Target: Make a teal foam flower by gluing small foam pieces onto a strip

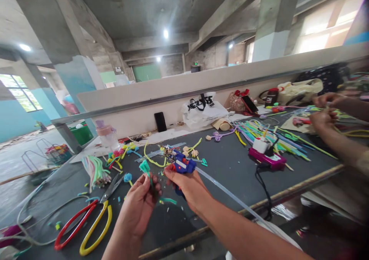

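Observation:
My right hand (188, 187) grips a blue glue gun (182, 164) with a clear glue stick (227, 192) trailing back from it toward the table's near edge. Its nozzle points up and left at a small multicoloured bit. My left hand (141, 204) pinches the stem of a small teal pipe-cleaner flower (144, 167), held just left of the gun. Both hands hover above the dark table (230, 164).
Large scissors (86, 221) with red and yellow handles lie at the left. Coloured pipe cleaners (271, 137), a pink power strip (266, 158) with a black cable, a plastic bottle (107, 135), a phone (160, 121) and bags line the table. Another person's hands (324, 112) work at the right.

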`<action>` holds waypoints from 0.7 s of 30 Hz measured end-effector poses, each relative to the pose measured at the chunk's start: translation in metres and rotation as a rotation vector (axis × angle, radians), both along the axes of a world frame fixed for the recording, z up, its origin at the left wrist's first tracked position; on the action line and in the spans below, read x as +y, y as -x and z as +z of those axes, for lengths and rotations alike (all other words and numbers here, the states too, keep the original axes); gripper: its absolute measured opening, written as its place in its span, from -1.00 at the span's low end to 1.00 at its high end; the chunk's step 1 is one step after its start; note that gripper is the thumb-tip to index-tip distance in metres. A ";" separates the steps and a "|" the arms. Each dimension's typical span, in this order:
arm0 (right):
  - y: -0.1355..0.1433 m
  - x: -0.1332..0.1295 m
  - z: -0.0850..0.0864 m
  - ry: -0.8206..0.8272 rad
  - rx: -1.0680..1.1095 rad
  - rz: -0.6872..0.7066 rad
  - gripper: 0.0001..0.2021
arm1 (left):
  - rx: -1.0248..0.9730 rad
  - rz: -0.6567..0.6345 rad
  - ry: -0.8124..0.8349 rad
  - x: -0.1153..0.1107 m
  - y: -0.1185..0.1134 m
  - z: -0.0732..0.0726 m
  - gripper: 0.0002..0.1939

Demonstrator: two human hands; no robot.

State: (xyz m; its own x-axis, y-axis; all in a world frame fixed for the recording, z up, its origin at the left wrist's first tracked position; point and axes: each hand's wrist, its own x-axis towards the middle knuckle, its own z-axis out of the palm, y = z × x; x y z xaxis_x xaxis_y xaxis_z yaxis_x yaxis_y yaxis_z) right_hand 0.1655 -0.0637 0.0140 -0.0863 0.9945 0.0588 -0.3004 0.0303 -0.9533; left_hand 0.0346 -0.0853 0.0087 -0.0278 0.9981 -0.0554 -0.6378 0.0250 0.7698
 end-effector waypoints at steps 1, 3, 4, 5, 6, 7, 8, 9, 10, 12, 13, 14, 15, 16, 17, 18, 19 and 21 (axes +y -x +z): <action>-0.003 0.002 0.002 -0.022 0.000 -0.007 -0.78 | -0.015 -0.063 0.011 -0.001 0.002 -0.001 -0.80; -0.009 0.006 0.006 -0.068 -0.002 0.008 -0.77 | -0.050 -0.181 0.036 -0.004 0.003 -0.003 -0.81; -0.011 0.007 0.008 -0.085 -0.001 0.023 -0.77 | -0.063 -0.223 0.052 -0.005 0.003 -0.004 -0.81; -0.013 0.007 0.009 -0.092 -0.002 0.041 -0.76 | -0.068 -0.252 0.072 -0.006 0.002 -0.005 -0.81; -0.015 0.008 0.011 -0.091 -0.006 0.059 -0.76 | -0.065 -0.276 0.092 -0.006 0.001 -0.006 -0.81; -0.016 0.008 0.011 -0.090 -0.009 0.078 -0.75 | -0.057 -0.298 0.111 -0.006 0.000 -0.007 -0.81; -0.017 0.009 0.012 -0.090 -0.009 0.099 -0.75 | -0.047 -0.323 0.128 -0.005 -0.001 -0.008 -0.81; -0.018 0.009 0.011 -0.094 -0.009 0.122 -0.74 | -0.038 -0.350 0.146 -0.005 -0.002 -0.009 -0.81; -0.019 0.010 0.010 -0.098 -0.012 0.143 -0.74 | -0.033 -0.378 0.161 -0.004 -0.002 -0.010 -0.80; -0.020 0.012 0.008 -0.106 -0.033 0.177 -0.76 | -0.032 -0.432 0.175 -0.001 -0.001 -0.011 -0.79; -0.021 0.013 0.007 -0.102 -0.051 0.184 -0.76 | -0.031 -0.455 0.178 0.000 -0.001 -0.011 -0.78; -0.021 0.013 0.007 -0.094 -0.070 0.186 -0.76 | -0.027 -0.474 0.182 0.000 0.000 -0.011 -0.78; -0.022 0.014 0.007 -0.087 -0.088 0.183 -0.75 | -0.019 -0.492 0.185 0.001 0.001 -0.011 -0.78; -0.022 0.014 0.007 -0.080 -0.105 0.183 -0.74 | -0.007 -0.509 0.190 0.002 0.003 -0.012 -0.78; -0.022 0.014 0.008 -0.075 -0.122 0.186 -0.73 | 0.005 -0.522 0.196 0.003 0.004 -0.012 -0.78; -0.023 0.015 0.008 -0.072 -0.140 0.192 -0.73 | 0.015 -0.532 0.202 0.004 0.005 -0.012 -0.79; -0.023 0.015 0.008 -0.070 -0.156 0.201 -0.74 | 0.020 -0.539 0.205 0.005 0.006 -0.013 -0.79; -0.023 0.016 0.008 -0.061 -0.178 0.228 -0.77 | 0.017 -0.545 0.207 0.006 0.009 -0.014 -0.79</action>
